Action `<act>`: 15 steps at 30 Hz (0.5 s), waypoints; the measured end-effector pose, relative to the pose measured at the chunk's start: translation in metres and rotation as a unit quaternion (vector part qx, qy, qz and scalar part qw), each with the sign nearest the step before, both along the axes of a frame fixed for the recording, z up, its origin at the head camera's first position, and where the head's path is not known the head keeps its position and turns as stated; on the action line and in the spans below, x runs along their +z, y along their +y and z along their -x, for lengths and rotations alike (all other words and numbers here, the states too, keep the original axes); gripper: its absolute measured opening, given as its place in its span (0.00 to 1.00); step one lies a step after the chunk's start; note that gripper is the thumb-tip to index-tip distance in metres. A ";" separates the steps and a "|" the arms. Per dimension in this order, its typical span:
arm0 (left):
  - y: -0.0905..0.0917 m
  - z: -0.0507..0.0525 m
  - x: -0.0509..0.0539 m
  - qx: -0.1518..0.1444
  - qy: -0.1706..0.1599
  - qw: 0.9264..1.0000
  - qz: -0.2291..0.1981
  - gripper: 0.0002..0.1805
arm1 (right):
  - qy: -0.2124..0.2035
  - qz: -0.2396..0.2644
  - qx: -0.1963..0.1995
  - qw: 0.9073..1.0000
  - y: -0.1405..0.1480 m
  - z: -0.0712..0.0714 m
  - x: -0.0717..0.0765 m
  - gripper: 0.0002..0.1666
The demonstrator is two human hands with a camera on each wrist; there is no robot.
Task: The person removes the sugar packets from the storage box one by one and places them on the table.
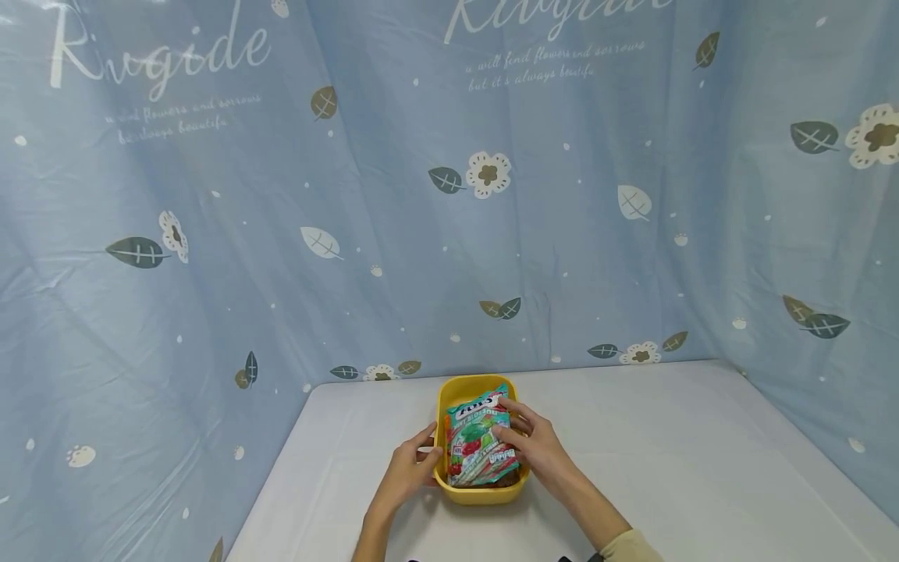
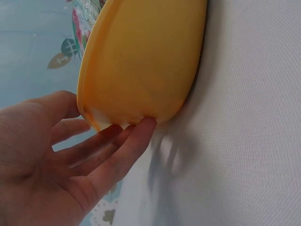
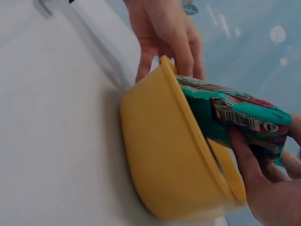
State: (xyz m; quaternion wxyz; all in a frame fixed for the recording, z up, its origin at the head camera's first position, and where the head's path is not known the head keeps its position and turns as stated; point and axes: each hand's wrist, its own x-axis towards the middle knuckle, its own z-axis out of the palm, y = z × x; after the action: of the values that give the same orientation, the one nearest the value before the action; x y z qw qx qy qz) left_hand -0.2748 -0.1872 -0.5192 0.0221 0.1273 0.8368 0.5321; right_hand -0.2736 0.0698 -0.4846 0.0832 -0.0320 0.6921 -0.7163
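Note:
A yellow plastic container [image 1: 485, 496] with rounded corners stands on the table. In its opening is a teal and red candy bag [image 1: 474, 445] printed with fruit, tilted and partly above the rim in the right wrist view. My right hand [image 1: 539, 446] grips the bag by its right side, thumb on the printed front and fingers at the edge. On the other side, my left hand [image 1: 407, 470] holds the container [image 2: 141, 61], thumb at the rim and fingertips against the outer wall. What lies under the bag is mostly hidden.
A white cloth covers the table [image 1: 653, 460]. Behind it and along both sides hangs a light blue curtain [image 1: 393, 273] with leaves, flowers and lettering. A beige sleeve [image 1: 628, 546] shows on the right forearm.

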 end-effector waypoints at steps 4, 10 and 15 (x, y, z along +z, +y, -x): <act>0.001 0.000 0.000 0.002 0.001 1.000 0.002 0.30 | 0.003 0.012 -0.002 1.000 0.002 -0.003 0.005 0.37; 0.001 0.000 0.000 0.004 0.003 1.000 0.000 0.30 | 0.009 0.034 -0.002 0.999 0.008 -0.002 0.008 0.37; 0.001 0.000 -0.001 0.005 0.003 1.000 0.000 0.30 | 0.009 0.035 -0.011 0.999 0.015 -0.001 0.008 0.37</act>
State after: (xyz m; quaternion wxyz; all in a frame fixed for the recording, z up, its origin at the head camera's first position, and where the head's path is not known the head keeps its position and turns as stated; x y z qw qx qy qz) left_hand -0.2744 -0.1861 -0.5199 0.0165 0.1245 0.8373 0.5321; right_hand -0.2724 0.0844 -0.4763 0.0677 -0.0342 0.6675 -0.7407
